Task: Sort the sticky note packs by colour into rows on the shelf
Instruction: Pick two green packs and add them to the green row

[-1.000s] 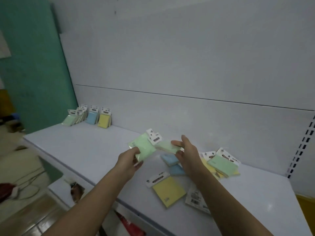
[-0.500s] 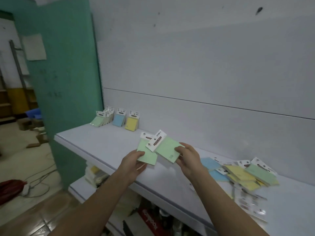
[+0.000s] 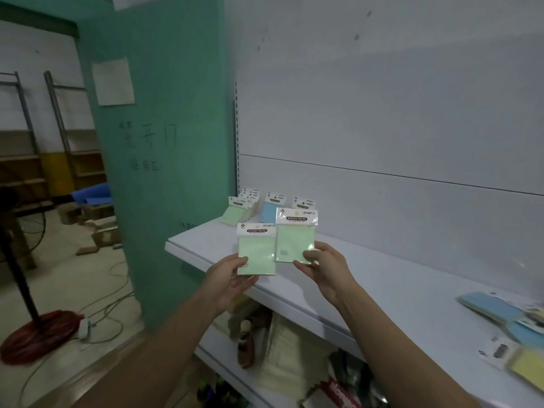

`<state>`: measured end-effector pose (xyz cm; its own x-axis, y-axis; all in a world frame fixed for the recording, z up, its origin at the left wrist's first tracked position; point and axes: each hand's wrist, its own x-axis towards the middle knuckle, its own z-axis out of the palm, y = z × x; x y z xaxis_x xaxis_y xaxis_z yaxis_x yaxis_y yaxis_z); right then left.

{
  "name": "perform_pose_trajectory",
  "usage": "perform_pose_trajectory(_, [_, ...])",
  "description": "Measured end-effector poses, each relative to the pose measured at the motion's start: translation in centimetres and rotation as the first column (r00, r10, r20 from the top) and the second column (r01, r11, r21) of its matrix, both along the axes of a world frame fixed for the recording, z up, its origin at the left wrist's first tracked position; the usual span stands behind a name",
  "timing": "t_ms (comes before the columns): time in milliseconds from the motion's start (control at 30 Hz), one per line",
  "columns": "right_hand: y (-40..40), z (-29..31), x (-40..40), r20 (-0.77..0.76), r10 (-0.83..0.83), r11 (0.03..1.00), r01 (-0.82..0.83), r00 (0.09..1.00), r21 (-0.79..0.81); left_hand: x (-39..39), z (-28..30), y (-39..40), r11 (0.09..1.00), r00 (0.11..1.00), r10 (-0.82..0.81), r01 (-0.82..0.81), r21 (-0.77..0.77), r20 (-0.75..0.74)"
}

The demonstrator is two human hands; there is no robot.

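I hold two green sticky note packs upright above the white shelf [image 3: 382, 278]. My left hand [image 3: 228, 275] grips the lower-left green pack [image 3: 256, 251] by its bottom edge. My right hand [image 3: 322, 265] pinches the other green pack [image 3: 294, 240] at its lower right corner. Behind them, against the back panel at the shelf's left end, stand a row of green packs [image 3: 237, 212], a blue pack [image 3: 269, 210] and a third pack [image 3: 304, 203] mostly hidden by the held one. Loose blue packs [image 3: 488, 310] and a yellow pack [image 3: 527, 369] lie at the right.
A teal wall panel [image 3: 164, 142] stands just left of the shelf's end. Below the shelf a lower level holds boxes and clutter [image 3: 279, 363]. A fan stand with a red base [image 3: 35, 334] and cables lie on the floor at left.
My view has swung left toward the shelf's end, and both hands have carried the green packs that way. The packs now stand upright side by side; the loose pile has slid to the right edge.
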<state>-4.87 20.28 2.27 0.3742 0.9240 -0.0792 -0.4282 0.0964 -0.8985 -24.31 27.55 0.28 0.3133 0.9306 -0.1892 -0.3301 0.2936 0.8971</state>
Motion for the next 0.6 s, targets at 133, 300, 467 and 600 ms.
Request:
perform_pose_trajectory(133, [4.8,-0.8,-1.7,-0.006,0.008,1.0,-0.008,1.0,0.019,-1.6,-0.2,5.5,0.999,0.998,0.019,-0.017,0.037,-0.054])
perform_pose_trajectory(300, [13.1,-2.4,-2.2,0.049,-0.057,0.998,0.056,0.997,0.019,-2.9,-0.3,13.6,0.995,0.996,-0.018,0.025,0.093,-0.084])
perform_pose_trajectory(467, [22.2,-3.5,-4.4,0.08,-0.141,0.989,0.145,0.987,-0.04,-5.2,-1.0,21.8,0.991,0.977,-0.015,0.043,0.126,-0.214])
perform_pose_trajectory(600, [27.9,-3.8,-5.6,0.064,-0.215,0.975,0.218,0.974,-0.034,-6.5,-0.9,28.2,0.981,0.964,-0.002,0.053,0.184,-0.266])
